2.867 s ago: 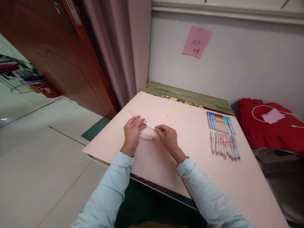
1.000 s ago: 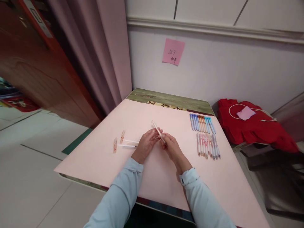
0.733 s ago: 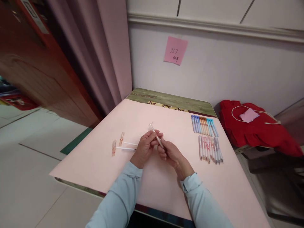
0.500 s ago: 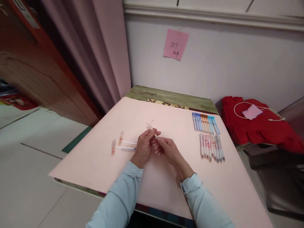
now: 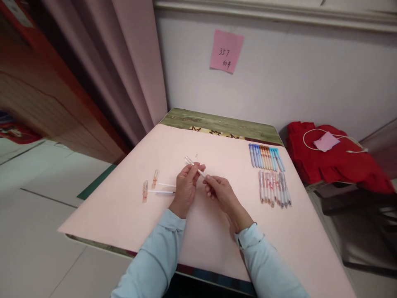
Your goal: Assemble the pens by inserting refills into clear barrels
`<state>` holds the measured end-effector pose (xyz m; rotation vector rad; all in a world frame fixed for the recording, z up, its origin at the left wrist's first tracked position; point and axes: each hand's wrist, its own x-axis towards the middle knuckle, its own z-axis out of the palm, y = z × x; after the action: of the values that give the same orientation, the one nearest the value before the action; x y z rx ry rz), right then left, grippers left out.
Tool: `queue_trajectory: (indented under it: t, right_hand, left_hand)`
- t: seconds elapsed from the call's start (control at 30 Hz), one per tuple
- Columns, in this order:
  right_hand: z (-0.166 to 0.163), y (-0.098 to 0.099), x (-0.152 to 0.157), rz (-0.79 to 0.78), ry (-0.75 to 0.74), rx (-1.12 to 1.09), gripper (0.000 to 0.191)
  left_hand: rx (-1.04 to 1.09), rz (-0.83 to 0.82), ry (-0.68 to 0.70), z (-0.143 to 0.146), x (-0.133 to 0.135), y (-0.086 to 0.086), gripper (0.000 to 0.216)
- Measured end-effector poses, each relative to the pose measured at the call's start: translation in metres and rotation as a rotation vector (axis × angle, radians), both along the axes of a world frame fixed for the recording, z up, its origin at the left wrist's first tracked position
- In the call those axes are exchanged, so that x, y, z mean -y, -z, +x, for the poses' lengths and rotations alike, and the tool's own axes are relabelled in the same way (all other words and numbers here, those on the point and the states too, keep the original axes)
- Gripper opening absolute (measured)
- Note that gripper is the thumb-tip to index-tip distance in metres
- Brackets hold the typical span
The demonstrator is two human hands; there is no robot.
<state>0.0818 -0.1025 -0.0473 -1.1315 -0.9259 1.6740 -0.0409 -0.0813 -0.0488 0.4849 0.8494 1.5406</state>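
A clear pen barrel [image 5: 188, 160] is pinched in my left hand [image 5: 186, 184], its far end sticking out beyond the fingers. Between the two hands a white pen refill [image 5: 202, 173] shows, in line with the barrel. The thumb and fingers of my right hand [image 5: 221, 190] are closed on the refill's near end, and the fingertips hide its tip. Left of my left hand lie two white refills [image 5: 163, 192] on the pink sheet, one partly behind the wrist. Beside them rest two short clear pen parts with orange marks [image 5: 145, 191].
At the right, a row of blue and brown pens [image 5: 266, 157] lies above a row of clear and white pens [image 5: 274, 189]. The pink sheet [image 5: 217, 244] covers the table. A red cloth [image 5: 313, 165] with a white cable sits beyond the table's right edge.
My hands have drawn a little apart, and more of the white refill shows between them. The barrel's far end points further left. The whole view has shifted slightly.
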Motion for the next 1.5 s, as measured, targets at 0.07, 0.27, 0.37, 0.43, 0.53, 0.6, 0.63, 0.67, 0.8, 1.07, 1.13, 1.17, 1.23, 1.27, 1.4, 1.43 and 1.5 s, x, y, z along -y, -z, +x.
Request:
queue_trajectory:
  t: [0.07, 0.27, 0.37, 0.43, 0.53, 0.6, 0.63, 0.67, 0.8, 1.07, 1.13, 1.17, 1.23, 1.27, 1.4, 1.43, 1.5]
  right_hand:
    - [-0.001, 0.0, 0.0, 0.06, 0.056, -0.014, 0.043]
    - [-0.004, 0.0, 0.001, -0.07, 0.016, -0.023, 0.048]
    - [-0.004, 0.001, 0.0, 0.006, 0.05, -0.022, 0.039]
    - [-0.004, 0.002, 0.0, 0.053, 0.094, -0.043, 0.041]
    - [-0.005, 0.003, -0.001, 0.016, 0.083, -0.041, 0.043]
    - [-0.006, 0.004, 0.0, -0.047, 0.019, -0.011, 0.045]
    - [-0.007, 0.004, 0.0, -0.064, -0.005, 0.003, 0.049]
    - [-0.008, 0.004, 0.001, -0.062, -0.015, 0.016, 0.05]
    - [-0.011, 0.004, 0.003, 0.062, 0.073, 0.015, 0.038]
    - [-0.023, 0.006, 0.004, -0.04, 0.033, 0.06, 0.048]
    - [-0.026, 0.007, 0.004, 0.038, 0.074, 0.059, 0.041]
    - [-0.027, 0.008, 0.003, 0.069, 0.101, 0.053, 0.037]
    - [-0.029, 0.009, 0.001, 0.105, 0.15, 0.048, 0.036]
    - [-0.031, 0.01, 0.0, 0.109, 0.167, 0.053, 0.036]
    - [-0.035, 0.012, -0.004, 0.092, 0.157, 0.082, 0.036]
    - [-0.035, 0.013, -0.005, 0.088, 0.148, 0.091, 0.035]
    - [-0.036, 0.013, -0.006, 0.099, 0.141, 0.139, 0.033]
  left_hand:
    - [0.023, -0.001, -0.019, -0.001, 0.0, 0.0, 0.028]
    - [-0.004, 0.024, 0.028, -0.003, -0.001, 0.003, 0.031]
    - [-0.003, 0.029, 0.023, -0.003, -0.001, 0.003, 0.031]
    - [0.023, 0.024, -0.006, -0.004, -0.001, 0.003, 0.029]
    - [0.045, 0.019, -0.044, -0.006, -0.001, 0.002, 0.027]
    - [0.037, 0.02, -0.032, -0.008, 0.0, 0.003, 0.027]
    - [0.031, 0.019, -0.022, -0.008, 0.0, 0.003, 0.027]
    - [0.027, 0.018, -0.017, -0.008, 0.001, 0.004, 0.027]
    - [0.037, 0.02, -0.054, -0.009, 0.002, 0.005, 0.026]
    - [0.025, 0.02, -0.08, -0.014, 0.006, 0.006, 0.028]
    - [0.038, 0.024, -0.103, -0.017, 0.007, 0.006, 0.026]
    - [0.044, 0.012, -0.117, -0.02, 0.008, 0.005, 0.024]
    - [0.051, -0.037, -0.149, -0.027, 0.009, 0.0, 0.019]
    - [0.047, -0.061, -0.165, -0.032, 0.009, -0.003, 0.017]
    - [0.003, -0.091, -0.27, -0.06, 0.005, -0.014, 0.011]
    - [-0.009, -0.089, -0.306, -0.069, 0.003, -0.015, 0.011]
    - [-0.034, -0.08, -0.38, -0.087, -0.001, -0.017, 0.01]
